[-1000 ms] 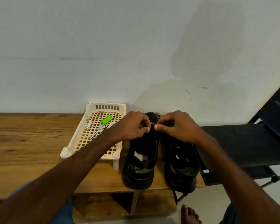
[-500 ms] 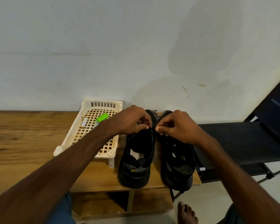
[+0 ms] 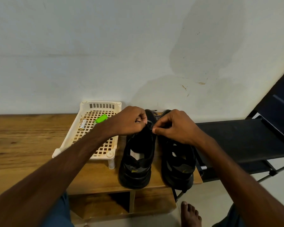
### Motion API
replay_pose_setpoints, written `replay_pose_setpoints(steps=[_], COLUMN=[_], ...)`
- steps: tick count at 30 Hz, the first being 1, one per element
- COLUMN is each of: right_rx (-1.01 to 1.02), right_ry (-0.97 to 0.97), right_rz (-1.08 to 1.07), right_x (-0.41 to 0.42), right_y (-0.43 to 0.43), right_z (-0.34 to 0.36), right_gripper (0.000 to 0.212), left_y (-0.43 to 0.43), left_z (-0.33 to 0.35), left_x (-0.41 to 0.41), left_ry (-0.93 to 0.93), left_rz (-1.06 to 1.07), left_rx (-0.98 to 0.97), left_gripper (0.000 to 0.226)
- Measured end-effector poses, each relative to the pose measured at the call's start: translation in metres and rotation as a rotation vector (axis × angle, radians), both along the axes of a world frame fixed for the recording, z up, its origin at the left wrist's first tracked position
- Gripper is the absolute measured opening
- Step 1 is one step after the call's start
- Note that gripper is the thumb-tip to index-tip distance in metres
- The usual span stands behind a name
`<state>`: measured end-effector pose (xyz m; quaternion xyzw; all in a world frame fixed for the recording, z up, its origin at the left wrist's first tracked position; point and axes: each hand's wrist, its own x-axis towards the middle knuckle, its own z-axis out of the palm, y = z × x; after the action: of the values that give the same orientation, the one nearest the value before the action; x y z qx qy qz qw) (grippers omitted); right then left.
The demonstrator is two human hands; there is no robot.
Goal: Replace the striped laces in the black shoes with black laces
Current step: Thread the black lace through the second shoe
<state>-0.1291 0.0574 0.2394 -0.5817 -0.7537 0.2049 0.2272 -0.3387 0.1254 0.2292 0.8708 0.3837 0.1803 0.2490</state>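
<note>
Two black shoes stand side by side on the wooden table [image 3: 23, 145], heels toward me: the left shoe [image 3: 136, 161] and the right shoe [image 3: 177, 167]. Striped lace [image 3: 157, 117] shows at their far ends, behind my hands. My left hand [image 3: 129, 120] and my right hand [image 3: 172, 126] meet over the tongue of the left shoe, each pinching a lace end at the top eyelets. The lace between my fingertips is dark and mostly hidden.
A cream plastic basket [image 3: 82, 128] stands left of the shoes, with a green object [image 3: 102, 118] and a small battery [image 3: 83, 124] in it. A black folding rack [image 3: 244, 138] stands to the right. My bare foot [image 3: 190, 213] is on the floor below.
My hands have stayed over the left shoe, with the fingertips working closer at the lace. The view has shifted slightly to the right.
</note>
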Motion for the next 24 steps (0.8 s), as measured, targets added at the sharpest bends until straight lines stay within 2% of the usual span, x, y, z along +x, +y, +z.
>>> replay_pose_setpoints(steps=[5,8,15,18,24], right_rx=[-0.049,-0.059,-0.071,-0.094,-0.146], right_ry=[0.086,0.222,0.359,0.380,0.388], right_rz=[-0.046,-0.081,-0.132,-0.209,-0.227], right_x=[0.003,-0.001,-0.022,-0.029,-0.032], right_y=[0.000,0.000,0.002,0.007,0.015], right_z=[-0.004,-0.006,-0.013,-0.015,-0.014], right_gripper=[0.005,0.004,0.005,0.006,0.008], left_y=[0.006,0.005,0.001,-0.004,-0.018], left_z=[0.003,0.000,-0.003,-0.004,-0.004], left_x=[-0.010,-0.012,-0.022,-0.023,-0.015], left_ry=[0.052,0.037,-0.027,-0.052,0.038], left_rz=[-0.044,-0.059,-0.092,-0.077,0.006], left_rx=[-0.061,-0.088,-0.105,-0.012,0.337], left_gripper=[0.015,0.014,0.012,0.013,0.022])
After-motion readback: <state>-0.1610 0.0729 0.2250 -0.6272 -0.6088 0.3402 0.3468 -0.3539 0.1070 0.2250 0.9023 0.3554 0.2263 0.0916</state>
